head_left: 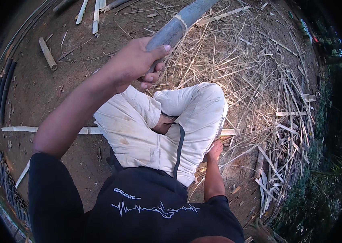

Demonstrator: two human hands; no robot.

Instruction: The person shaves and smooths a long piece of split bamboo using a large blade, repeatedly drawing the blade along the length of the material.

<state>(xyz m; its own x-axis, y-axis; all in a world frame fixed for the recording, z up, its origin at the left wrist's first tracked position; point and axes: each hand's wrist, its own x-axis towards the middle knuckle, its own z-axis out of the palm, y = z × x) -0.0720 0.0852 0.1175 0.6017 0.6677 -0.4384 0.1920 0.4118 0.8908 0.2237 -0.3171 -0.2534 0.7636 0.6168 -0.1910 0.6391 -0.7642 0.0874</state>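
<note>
My left hand (136, 60) is raised in front of me, its fingers wrapped round the near end of a thick grey bamboo pole (175, 30). The pole slants up and to the right, past a pale node ring, and runs out of the picture's top edge. Low beside my right thigh, my right hand (214, 151) reaches down near the ground. Its fingers are partly hidden by my leg and shadow, so I cannot tell whether they grip anything. Close by it, the end of a pale bamboo strip (229, 132) sticks out from under my legs.
I sit cross-legged on bare soil. Thin bamboo shavings (235, 69) are heaped ahead and to the right, with split strips (288, 133) piled farther right. A short bamboo tube (48, 54) lies at the far left. Dark bamboo poles (5, 91) line the left edge.
</note>
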